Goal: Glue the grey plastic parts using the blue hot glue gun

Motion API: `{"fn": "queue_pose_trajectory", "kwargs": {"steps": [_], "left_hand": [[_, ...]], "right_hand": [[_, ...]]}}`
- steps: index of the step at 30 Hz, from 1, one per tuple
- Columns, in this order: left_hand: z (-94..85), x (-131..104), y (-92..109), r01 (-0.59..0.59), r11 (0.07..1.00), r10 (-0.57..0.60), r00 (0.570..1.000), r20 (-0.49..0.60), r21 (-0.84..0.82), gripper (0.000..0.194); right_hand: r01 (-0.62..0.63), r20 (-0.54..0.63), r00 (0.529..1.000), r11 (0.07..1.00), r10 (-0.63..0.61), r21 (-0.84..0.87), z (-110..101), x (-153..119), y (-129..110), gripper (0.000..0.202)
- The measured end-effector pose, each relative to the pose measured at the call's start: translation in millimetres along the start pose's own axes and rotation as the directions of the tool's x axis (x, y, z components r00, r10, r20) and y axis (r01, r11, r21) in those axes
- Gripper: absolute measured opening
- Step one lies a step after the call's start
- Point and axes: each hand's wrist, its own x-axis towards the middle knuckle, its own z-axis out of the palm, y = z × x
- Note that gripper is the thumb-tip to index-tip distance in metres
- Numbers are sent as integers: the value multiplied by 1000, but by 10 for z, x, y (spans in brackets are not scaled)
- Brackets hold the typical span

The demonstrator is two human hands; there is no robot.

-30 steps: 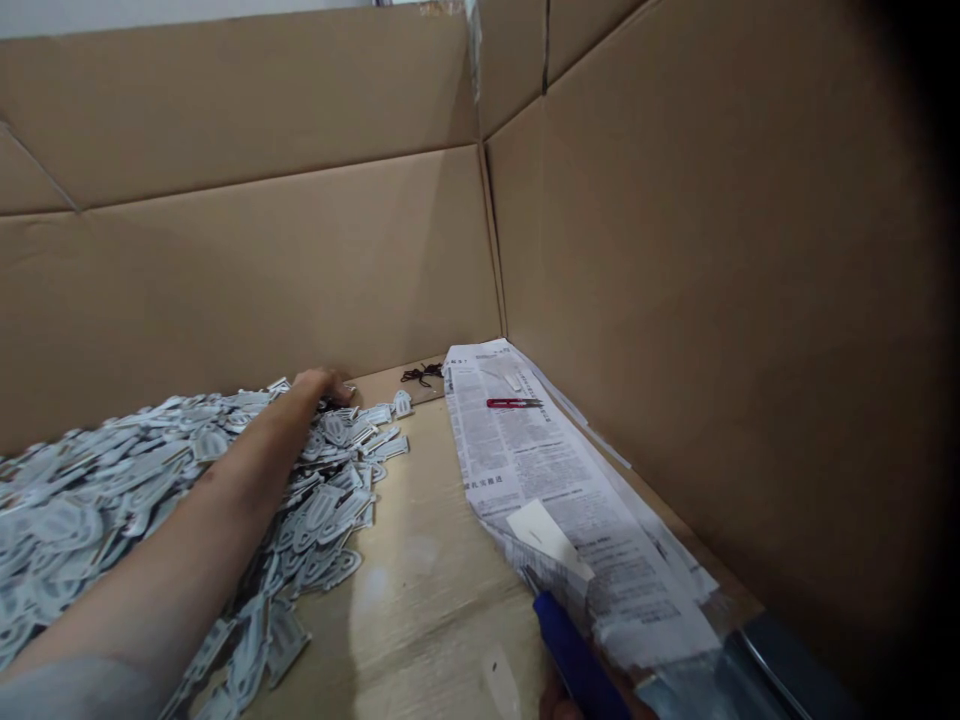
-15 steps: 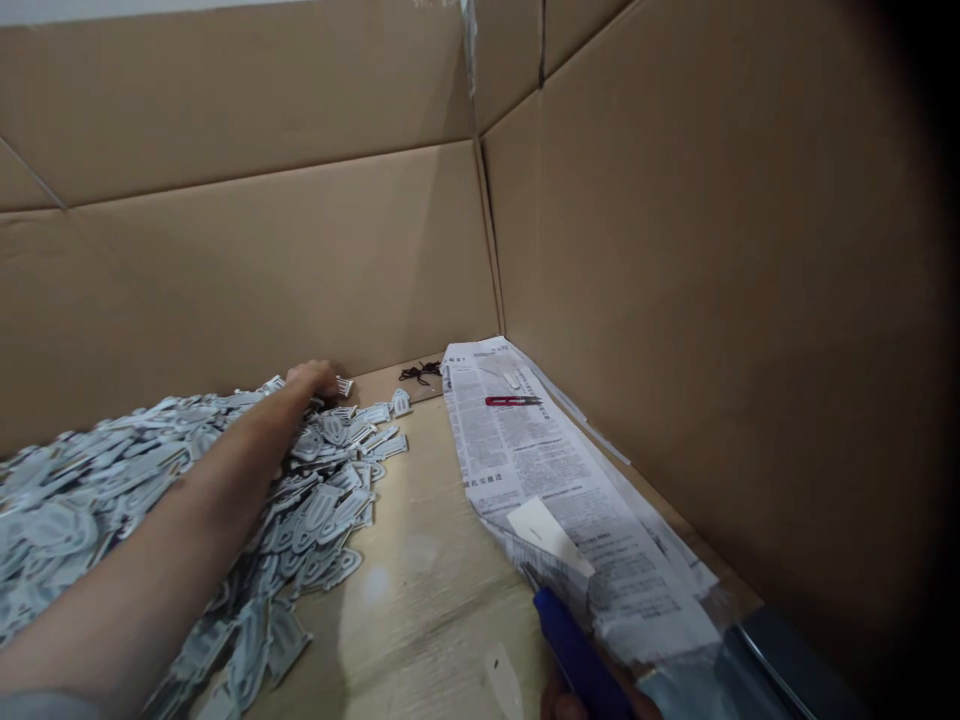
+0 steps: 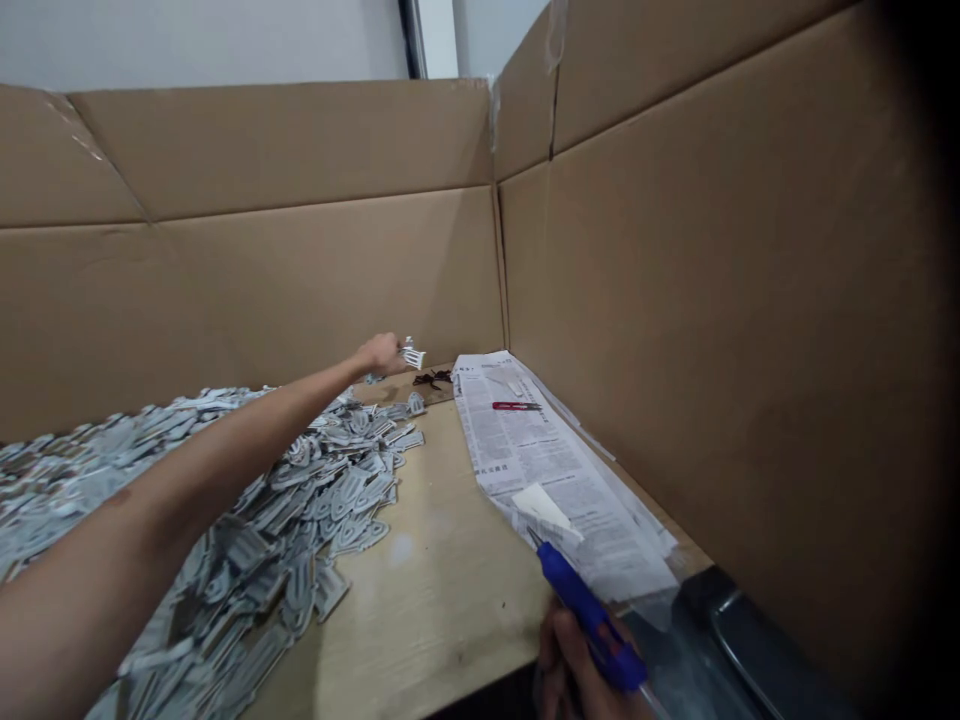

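Over the far edge of a pile of flat grey slotted pieces (image 3: 352, 490), my left hand (image 3: 381, 354) is closed and raised. A slotted grey piece (image 3: 412, 355) sticks out of its fingers on the right; a bit of another shows below the hand. At the bottom, my right hand (image 3: 574, 660) wraps around a blue pen-shaped tool (image 3: 581, 600) with a thin metal tip and what looks like a cord at its rear, perhaps a soldering iron. Its tip points up and left, close to a white card (image 3: 541, 508) on the newspaper (image 3: 517, 450).
Tall cardboard walls (image 3: 315, 270) enclose the wooden tabletop (image 3: 420, 560) at the back and right. On the newspaper lies a red cutter (image 3: 516, 406). Dark tangled cord (image 3: 432, 379) sits by the back corner. A dark glossy object (image 3: 727, 620) stands at lower right.
My left hand has lifted off the pile and moved right with a grey piece in its fingers. My right hand shows more fully, still holding the blue tool. The view has tilted up.
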Motion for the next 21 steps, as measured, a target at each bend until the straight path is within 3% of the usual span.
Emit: {"fn": "queue_pose_trajectory", "kwargs": {"steps": [2,4,6,8,10,14,17,21], "left_hand": [[-15,-259,309,-152,988,151,987,-62,-24,30],[45,-608,611,-288,957,283,952,-118,-28,31],[178,-1003,874,-409,912,408,907,-102,10,29],[361,-1386,1076,-554,831,557,825,-95,52,27],[556,-1709,1205,-612,787,616,785,-69,74,24],[887,-2113,1239,-648,758,652,756,-58,74,37],[1052,-2253,1133,-680,733,671,719,-182,13,49],[1158,-2390,955,-673,728,601,720,-347,-135,67]], "right_hand": [[26,52,998,999,-23,-48,-3,4,-24,57],[96,28,995,989,-93,-109,-21,-34,-75,56],[156,-59,985,979,-164,-133,-47,-119,-161,54],[218,-130,965,972,-227,-85,-69,-233,-273,55],[291,-134,948,957,-290,-8,-69,-349,-385,55],[353,-104,933,933,-345,66,34,-546,-498,52],[363,-64,931,929,-359,69,157,-675,-501,52],[389,36,921,921,-389,15,281,-832,-593,54]]}}
